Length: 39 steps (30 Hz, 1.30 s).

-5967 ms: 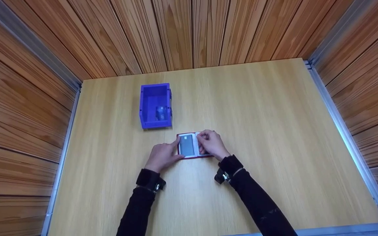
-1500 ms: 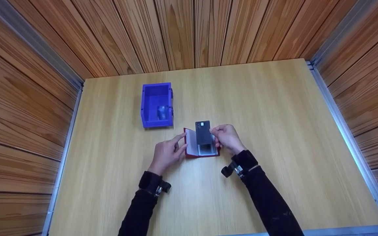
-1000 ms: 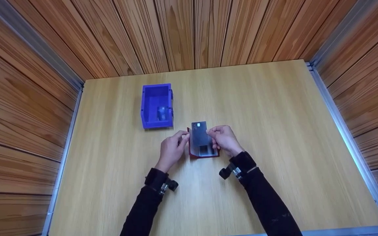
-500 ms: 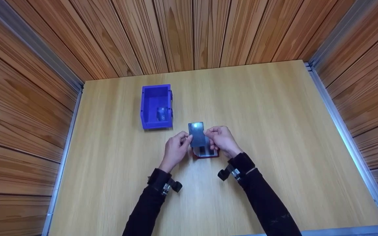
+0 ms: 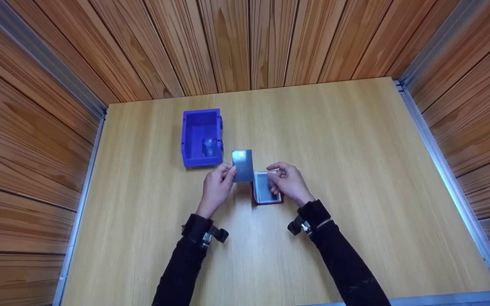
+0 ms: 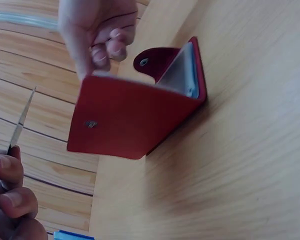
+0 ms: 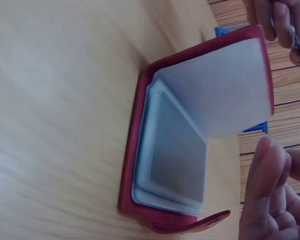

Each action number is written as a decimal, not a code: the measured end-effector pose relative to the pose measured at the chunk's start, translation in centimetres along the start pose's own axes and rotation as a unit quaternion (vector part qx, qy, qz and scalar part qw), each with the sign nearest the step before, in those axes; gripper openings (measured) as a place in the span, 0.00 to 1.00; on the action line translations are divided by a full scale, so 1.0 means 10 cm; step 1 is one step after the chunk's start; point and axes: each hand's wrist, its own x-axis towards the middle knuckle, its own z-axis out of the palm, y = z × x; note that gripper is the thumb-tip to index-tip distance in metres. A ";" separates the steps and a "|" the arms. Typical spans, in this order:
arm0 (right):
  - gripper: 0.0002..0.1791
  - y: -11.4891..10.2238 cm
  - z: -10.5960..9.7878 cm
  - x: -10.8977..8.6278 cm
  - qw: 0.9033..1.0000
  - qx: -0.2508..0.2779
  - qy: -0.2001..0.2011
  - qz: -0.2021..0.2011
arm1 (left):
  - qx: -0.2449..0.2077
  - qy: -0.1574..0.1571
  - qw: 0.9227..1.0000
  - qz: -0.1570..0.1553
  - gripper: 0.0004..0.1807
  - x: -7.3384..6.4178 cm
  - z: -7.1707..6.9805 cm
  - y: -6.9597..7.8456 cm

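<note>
My left hand point(image 5: 215, 189) pinches a dark bank card point(image 5: 243, 166) by its lower left edge, up over the table. In the left wrist view that card point(image 6: 23, 117) is seen almost edge-on. To its right a red card holder point(image 7: 132, 165) lies on the table, its snap strap loose and its front cover point(image 6: 120, 117) raised. Clear plastic sleeves point(image 7: 215, 92) show inside, with a greyish card point(image 7: 177, 155) within the stack. Beside the sleeves hovers my right hand point(image 5: 291, 183), fingers loosely bent and nothing between them.
A purple-blue bin point(image 5: 204, 162) stands behind and left of the card holder, with a bluish card point(image 5: 209, 147) in it. Wooden panel walls point(image 5: 228, 46) and metal rails point(image 5: 440, 161) border the tabletop.
The dark card came up out of the card holder in my right hand, then passed to my left hand. My left hand has carried it leftward; the right let go.
</note>
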 end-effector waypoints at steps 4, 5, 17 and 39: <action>0.15 0.02 0.03 0.00 0.999 -0.031 0.003 0.004 | -0.005 0.006 1.000 0.003 0.12 0.03 -0.06 -0.01; 0.15 0.03 0.04 0.00 0.999 -0.048 0.000 0.004 | -0.007 0.007 1.000 0.005 0.13 0.04 -0.07 -0.01; 0.20 0.07 0.20 -0.02 0.974 -0.222 -0.027 -0.037 | -0.023 0.038 0.999 0.020 0.12 0.18 -0.34 -0.08; 0.42 0.19 0.31 -0.07 0.946 -0.292 -0.109 -0.093 | 0.000 0.063 0.998 -0.020 0.13 0.37 -0.56 -0.18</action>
